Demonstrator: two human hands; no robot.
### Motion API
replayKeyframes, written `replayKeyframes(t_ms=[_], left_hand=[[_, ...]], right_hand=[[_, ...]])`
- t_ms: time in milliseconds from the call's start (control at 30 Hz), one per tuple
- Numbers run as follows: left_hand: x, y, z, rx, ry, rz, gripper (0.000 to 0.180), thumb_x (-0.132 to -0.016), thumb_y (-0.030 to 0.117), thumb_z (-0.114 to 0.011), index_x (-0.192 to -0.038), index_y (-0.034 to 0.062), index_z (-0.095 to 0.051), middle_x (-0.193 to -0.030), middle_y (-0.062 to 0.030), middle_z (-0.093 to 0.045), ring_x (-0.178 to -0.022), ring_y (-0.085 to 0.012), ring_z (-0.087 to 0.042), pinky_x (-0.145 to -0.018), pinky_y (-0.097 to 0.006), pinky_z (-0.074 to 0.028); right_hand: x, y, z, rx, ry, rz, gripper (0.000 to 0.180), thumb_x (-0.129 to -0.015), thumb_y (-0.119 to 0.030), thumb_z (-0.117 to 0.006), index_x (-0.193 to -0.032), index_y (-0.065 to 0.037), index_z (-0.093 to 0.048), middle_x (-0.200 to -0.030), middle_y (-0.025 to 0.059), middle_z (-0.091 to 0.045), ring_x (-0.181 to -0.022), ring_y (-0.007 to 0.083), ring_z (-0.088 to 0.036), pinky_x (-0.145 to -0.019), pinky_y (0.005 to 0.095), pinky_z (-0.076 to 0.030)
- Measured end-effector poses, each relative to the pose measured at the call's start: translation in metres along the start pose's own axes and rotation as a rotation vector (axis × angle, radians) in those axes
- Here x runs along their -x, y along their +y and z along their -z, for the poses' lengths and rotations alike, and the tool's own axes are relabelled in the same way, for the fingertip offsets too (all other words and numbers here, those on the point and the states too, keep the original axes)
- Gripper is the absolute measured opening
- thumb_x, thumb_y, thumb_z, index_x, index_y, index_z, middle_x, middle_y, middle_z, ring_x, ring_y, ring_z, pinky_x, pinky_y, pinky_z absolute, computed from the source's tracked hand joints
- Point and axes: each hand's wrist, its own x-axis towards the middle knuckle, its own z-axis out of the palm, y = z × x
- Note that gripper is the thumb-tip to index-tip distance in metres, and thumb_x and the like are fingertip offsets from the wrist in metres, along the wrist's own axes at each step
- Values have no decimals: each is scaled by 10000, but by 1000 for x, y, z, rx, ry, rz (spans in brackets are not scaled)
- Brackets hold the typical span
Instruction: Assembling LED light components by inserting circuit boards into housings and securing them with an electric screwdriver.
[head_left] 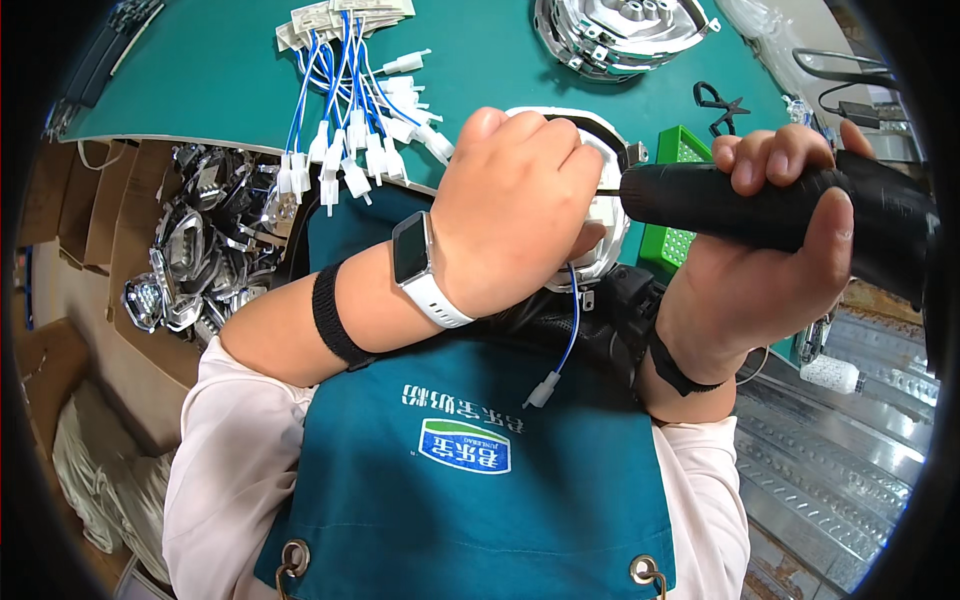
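My left hand, with a white-strapped watch on its wrist, is closed over a shiny, silvery lamp housing in front of me. Its fingertips are mostly hidden behind the hand. From the housing hangs a blue and white wire ending in a white connector. My right hand wraps round a black power screwdriver, held nearly level. The thin bit points left at the housing, close to my left fingers; its tip is out of sight.
Wired white connectors lie in a bunch on the green table. Stacked chrome housings stand at the back. A green basket and black clip are at right. A cardboard box of chrome parts sits left.
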Motion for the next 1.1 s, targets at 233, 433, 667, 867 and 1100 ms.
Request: replayKeyframes(t_ms=[233,433,667,867,1100], left_hand=[[-2,2,1,-3,6,10,418,-573,203,-819,-890,83,-574,-842,-45,-536,-854,-248,-541,-734,-379,-367],[-4,5,2,-4,-19,16,401,-577,211,-818,-865,85,-569,-809,-53,-513,-844,-257,-540,-723,-386,-367],[-5,1,3,16,-11,-39,353,-616,226,-799,-832,89,-555,-805,-56,-515,-821,-260,-533,-720,-382,-371],[-8,-4,3,18,-46,-54,330,-612,227,-798,-841,90,-605,-802,-43,-542,-824,-244,-544,-735,-369,-382],[-10,-5,6,26,-92,-53,356,-590,207,-809,-850,72,-607,-802,-56,-539,-802,-257,-543,-736,-372,-387]], right_hand=[[-14,15,-1,-55,-164,21,437,-894,-245,-552,-1211,10,-391,-826,114,-515,-698,187,-487,-701,381,-424],[-13,16,-6,-55,-191,45,409,-886,-202,-547,-1205,23,-422,-804,111,-521,-660,178,-504,-656,359,-432],[-5,-42,25,-365,25,113,435,-821,-256,-560,-1184,-47,-444,-799,60,-448,-745,175,-473,-757,355,-405],[-2,-22,59,83,453,117,316,-856,-147,-483,-1159,-63,-453,-802,87,-492,-716,190,-475,-747,368,-420],[-8,5,56,91,455,119,343,-851,-34,-501,-1184,-6,-426,-752,105,-538,-648,188,-520,-666,362,-473]])
